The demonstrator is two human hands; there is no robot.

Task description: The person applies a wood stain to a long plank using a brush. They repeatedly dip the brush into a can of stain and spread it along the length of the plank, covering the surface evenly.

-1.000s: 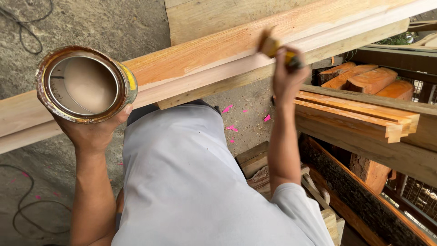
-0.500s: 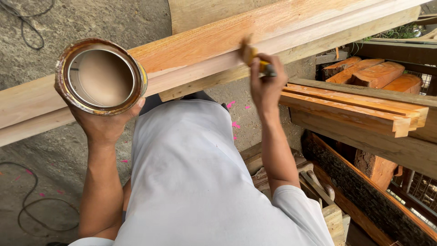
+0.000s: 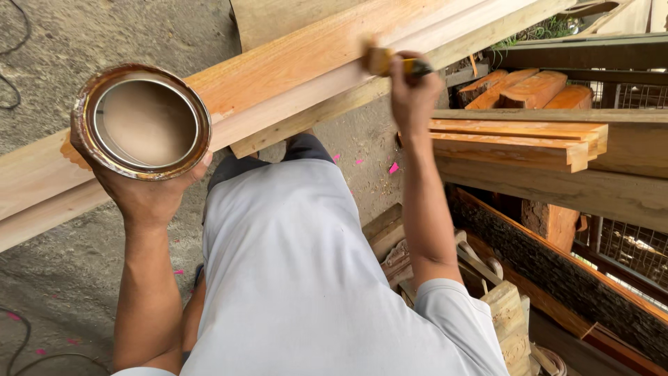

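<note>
My left hand [image 3: 146, 198] grips an open round metal can [image 3: 142, 122] from below; pale brownish liquid fills it and its rim is stained brown. My right hand [image 3: 412, 94] is closed on a paintbrush [image 3: 390, 63] with a yellowish handle, its bristle end pressed against a long wooden plank [image 3: 292, 59] that runs diagonally from lower left to upper right. The plank looks darker and wetter on its upper face. The can hangs in front of the plank's left part.
Stacked orange-brown planks [image 3: 515, 143] and short wood blocks [image 3: 529, 87] lie at the right over heavy dark beams [image 3: 570, 278]. Scrap timber [image 3: 504, 313] sits beside my right elbow. Below is a rough concrete floor [image 3: 56, 42] with a black cable [image 3: 14, 63] and pink flecks.
My right hand has drawn the brush leftward along the plank, toward the can. My left hand with the can has shifted slightly right and lower in view.
</note>
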